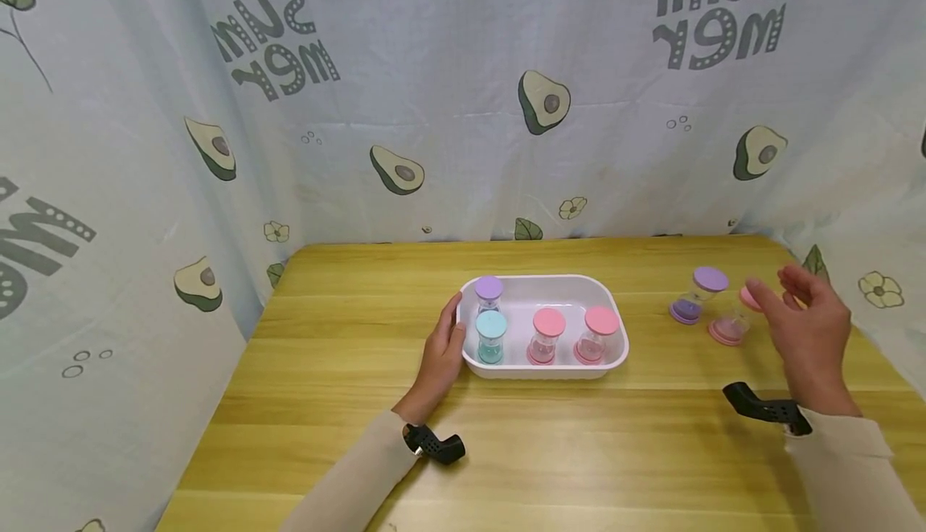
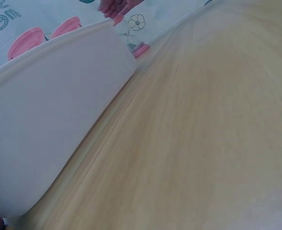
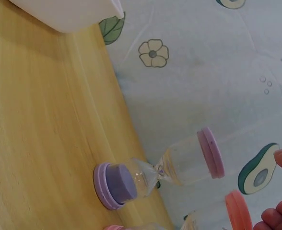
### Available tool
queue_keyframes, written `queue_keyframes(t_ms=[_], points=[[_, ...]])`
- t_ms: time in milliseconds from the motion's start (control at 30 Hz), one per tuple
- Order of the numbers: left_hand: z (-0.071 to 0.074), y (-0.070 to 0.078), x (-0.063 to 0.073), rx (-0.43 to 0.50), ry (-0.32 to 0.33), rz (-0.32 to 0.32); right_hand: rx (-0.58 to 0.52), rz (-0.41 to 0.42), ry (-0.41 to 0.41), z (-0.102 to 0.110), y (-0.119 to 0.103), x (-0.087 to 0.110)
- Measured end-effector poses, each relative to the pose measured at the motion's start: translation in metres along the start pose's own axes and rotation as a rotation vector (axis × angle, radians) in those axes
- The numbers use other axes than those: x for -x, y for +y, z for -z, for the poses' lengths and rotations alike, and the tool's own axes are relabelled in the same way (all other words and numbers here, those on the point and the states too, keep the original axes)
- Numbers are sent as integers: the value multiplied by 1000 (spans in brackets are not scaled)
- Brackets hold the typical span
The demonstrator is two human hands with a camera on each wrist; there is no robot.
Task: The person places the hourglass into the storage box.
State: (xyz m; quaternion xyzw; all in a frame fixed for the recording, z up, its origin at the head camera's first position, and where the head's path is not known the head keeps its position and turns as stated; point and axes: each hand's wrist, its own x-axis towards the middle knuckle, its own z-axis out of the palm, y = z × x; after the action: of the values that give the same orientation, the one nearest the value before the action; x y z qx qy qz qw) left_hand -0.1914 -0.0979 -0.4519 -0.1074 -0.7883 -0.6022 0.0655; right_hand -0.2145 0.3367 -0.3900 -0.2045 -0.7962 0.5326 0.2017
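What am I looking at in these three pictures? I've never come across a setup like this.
There is no machine here: a person works with a bare left hand and right hand. The wide picture comes from a camera worn on the head; the other two come from cameras on the left and right wrists.

On the wooden table is a white tray holding a purple hourglass, a teal hourglass and two pink hourglasses. To its right stand another purple hourglass and another pink hourglass.

The left hand touches the tray's left end. The right hand is beside that outer pink hourglass, not visibly gripping it; whether it touches is unclear.
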Motion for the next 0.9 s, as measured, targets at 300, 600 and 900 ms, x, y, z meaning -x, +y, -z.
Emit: queue_keyframes(t_ms=[300,600,900], points=[[-1,1,-1,16,0,-7,-101,-76,11,0,3,0],[-2,4,0,23,-10,8,-95,-97,11,0,8,-1],[-1,3,1,28,-4,16,6,-71,-68,1,13,-4]])
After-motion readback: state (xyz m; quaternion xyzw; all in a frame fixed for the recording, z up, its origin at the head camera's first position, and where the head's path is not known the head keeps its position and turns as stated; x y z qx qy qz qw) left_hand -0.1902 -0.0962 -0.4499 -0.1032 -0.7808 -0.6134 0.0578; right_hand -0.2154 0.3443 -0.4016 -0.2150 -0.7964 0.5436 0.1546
